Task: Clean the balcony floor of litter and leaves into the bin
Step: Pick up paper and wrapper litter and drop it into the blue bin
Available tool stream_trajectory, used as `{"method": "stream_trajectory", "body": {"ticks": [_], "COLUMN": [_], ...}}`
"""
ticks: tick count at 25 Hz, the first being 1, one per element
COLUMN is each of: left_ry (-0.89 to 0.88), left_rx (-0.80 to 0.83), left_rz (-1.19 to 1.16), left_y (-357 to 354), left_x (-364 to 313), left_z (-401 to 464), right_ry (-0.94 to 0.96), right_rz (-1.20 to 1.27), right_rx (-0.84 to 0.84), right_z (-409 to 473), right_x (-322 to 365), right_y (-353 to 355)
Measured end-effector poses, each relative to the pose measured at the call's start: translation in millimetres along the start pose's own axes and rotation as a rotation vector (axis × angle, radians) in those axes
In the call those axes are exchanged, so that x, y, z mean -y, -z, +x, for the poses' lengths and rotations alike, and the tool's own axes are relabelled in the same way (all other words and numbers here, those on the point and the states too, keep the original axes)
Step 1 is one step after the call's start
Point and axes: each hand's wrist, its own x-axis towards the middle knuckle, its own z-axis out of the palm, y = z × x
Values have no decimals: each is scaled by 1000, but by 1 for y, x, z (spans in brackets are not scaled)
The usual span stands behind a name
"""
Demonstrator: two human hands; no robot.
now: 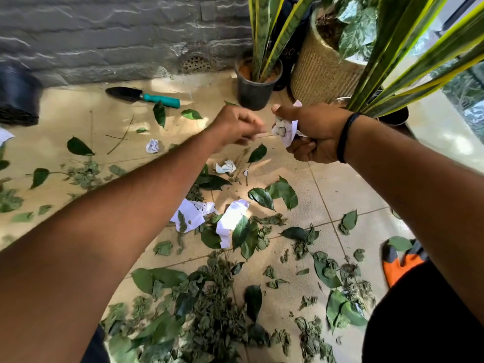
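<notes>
Leaves (262,197) and crumpled paper (230,221) lie scattered over the tiled floor (348,184), thickest in the foreground, where shrivelled leaf scraps pile up near the lower edge. Both hands are raised above the mess, close together. The right hand (314,134) has its fingers curled round a wad of paper (284,129), thumb up; a dark band sits on that wrist. The left hand (235,127), blurred, has its fingers bunched and seems to pinch a thin twig (264,136) that reaches across to the wad. More paper balls (152,146) lie farther out on the floor, beside twigs and single leaves. A trowel (144,96) with a teal handle rests near the stone wall (104,35). Potted plants (258,77) stand at the back right, one in a woven basket (319,72). An orange glove (398,260) lies at the right edge. A dark object (18,98) stands at the left edge; I cannot tell if it is the bin.
</notes>
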Motion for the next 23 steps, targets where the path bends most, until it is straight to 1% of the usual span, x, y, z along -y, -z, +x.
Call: {"method": "stream_trajectory", "body": {"ticks": [1, 2, 3, 5, 6, 7, 9, 12, 14, 16, 18, 19, 21, 23], "left_ry": [9, 13, 9, -59, -104, -138, -140, -76, -100, -146, -128, -102, -19, 99], "left_rx": [-120, -176, -160, -45, -20, -37, -132, -233, -321, -392, -405, -389, -340, -329], "left_rz": [233, 432, 593, 853, 941, 990, 942, 894, 856, 770, 663, 664, 759, 786], "left_y": [-2, -5, -8, -11, -10, -6, 3, 8, 3, -10, -25, -33, -49, -58], "left_x": [23, 44, 65, 97, 108, 118, 129, 122, 107, 91, 80, 79, 84, 92], "left_z": [0, -4, -9, -22, -29, -32, -29, -16, -9, -7, -9, -11, -13, -15], "right_ry": [2, 11, 22, 34, 38, 44, 54, 58, 58, 63, 66, 66, 69, 83], "right_rz": [-25, -44, -60, -81, -88, -97, -124, -135, -127, -132, -149, -164, -192, -209], "right_rx": [-13, -23, -29, -34, -30, -26, -27, -31, -45, -53, -44, -33, -19, -25], "right_z": [0, 0, 0, -2, -4, -5, -5, -4, -4, -4, -5, -7, -11, -15], "right_x": [0, -1, -2, -3, -4, -5, -7, -10, -10, -11, -12, -12, -13, -14], "right_y": [-2, -3, -3, -5, -5, -4, 0, 11, 16, 16, 16, 15, 14, 14]}}
